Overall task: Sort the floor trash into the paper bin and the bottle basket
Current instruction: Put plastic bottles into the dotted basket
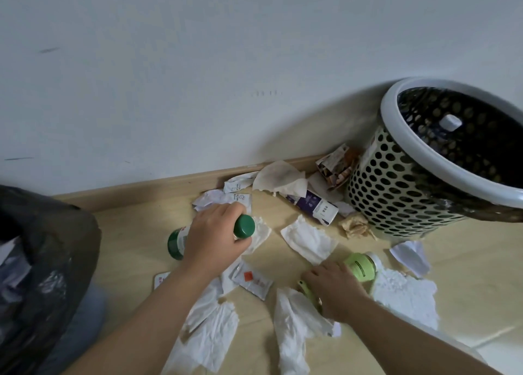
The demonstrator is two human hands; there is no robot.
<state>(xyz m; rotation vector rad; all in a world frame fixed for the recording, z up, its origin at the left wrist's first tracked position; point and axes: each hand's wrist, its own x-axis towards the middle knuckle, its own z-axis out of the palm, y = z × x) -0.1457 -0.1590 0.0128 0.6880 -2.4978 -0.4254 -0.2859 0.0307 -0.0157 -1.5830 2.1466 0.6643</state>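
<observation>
Green-capped bottle (244,227) in L hand (218,233), fingers wrapped round the body, cap end toward the basket, base end poking out the other side; low over the floor (467,275), amid scattered paper. Lime bottle (360,267) lying on its side under R hand (334,289), fingers curled over its middle, grip apparently closed; touching a white tissue (404,292) just beside it. Can't tell whether lifted yet.

Step in hand, by my reading: bottle pickup, both hands at once, paper left for later. Well short of done: lots of tissues, wrappers and a purple-and-white carton (314,205) strewn btwn wall (169,63) and hands.

Basket (396,137) to the R, near the wall, perforated, white rim, black liner; one white-capped bottle (450,122) inside already. Paper bin (56,233) w/ black bag at far L, some paper in it.

Next, prob.: lift both bottles clear of the tissues, swing R-ward, drop over the rim into the basket. R hand near it, short reach; L hand further off, has to cross the paper w/o dragging any along. Watch for tissue stuck to lime bottle: shake off first, else risk of paper in the wrong container.
</observation>
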